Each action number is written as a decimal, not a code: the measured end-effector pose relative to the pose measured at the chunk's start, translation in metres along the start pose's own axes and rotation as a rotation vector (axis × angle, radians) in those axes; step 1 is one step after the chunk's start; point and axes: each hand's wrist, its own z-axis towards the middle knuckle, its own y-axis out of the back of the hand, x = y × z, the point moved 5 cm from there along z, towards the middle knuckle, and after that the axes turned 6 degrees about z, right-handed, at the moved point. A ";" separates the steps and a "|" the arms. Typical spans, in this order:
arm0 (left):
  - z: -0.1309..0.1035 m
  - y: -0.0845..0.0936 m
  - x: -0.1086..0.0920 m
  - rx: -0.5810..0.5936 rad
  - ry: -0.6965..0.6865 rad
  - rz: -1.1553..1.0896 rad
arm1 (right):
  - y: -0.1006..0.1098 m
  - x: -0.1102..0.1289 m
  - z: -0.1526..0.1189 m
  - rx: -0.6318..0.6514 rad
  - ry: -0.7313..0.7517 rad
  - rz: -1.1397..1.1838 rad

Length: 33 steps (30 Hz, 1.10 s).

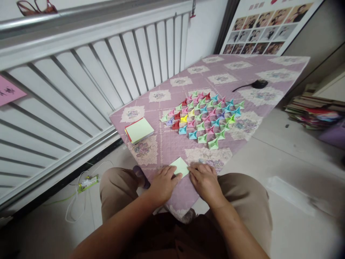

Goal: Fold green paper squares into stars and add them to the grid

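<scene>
A small light green paper (180,167) lies at the near end of the table, turned with one corner toward the far side. Fine crease lines seem to cross it. My left hand (165,182) holds its left side, with the thumb on the near edge and the fingers along the upper left. At its right corner, the fingertips of my right hand (204,179) pinch the paper, the other fingers curled. Beyond my hands stand rows of small folded paper boats (201,126) in green, pink, red, blue and yellow. To the left sits a stack of square paper sheets (139,130), light green on top.
The table has a purple flowered cloth (172,138). A black device (259,84) with a cable lies toward its far right. A white radiator (129,61) runs along the left. A power strip (88,182) is on the floor, and piled books (315,108) stand at right.
</scene>
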 end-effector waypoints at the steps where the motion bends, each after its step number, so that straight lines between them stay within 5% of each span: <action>1: 0.000 0.000 0.000 -0.001 0.000 -0.002 | 0.001 0.002 0.000 -0.021 -0.001 -0.001; 9: 0.002 -0.003 -0.001 0.005 -0.004 -0.016 | -0.011 0.040 -0.012 0.096 0.180 0.110; 26: -0.003 -0.010 0.006 0.056 0.006 -0.086 | 0.007 0.007 -0.021 0.020 0.034 -0.016; 33: -0.002 -0.009 0.005 0.058 0.013 -0.094 | 0.008 0.009 0.002 -0.049 -0.095 -0.029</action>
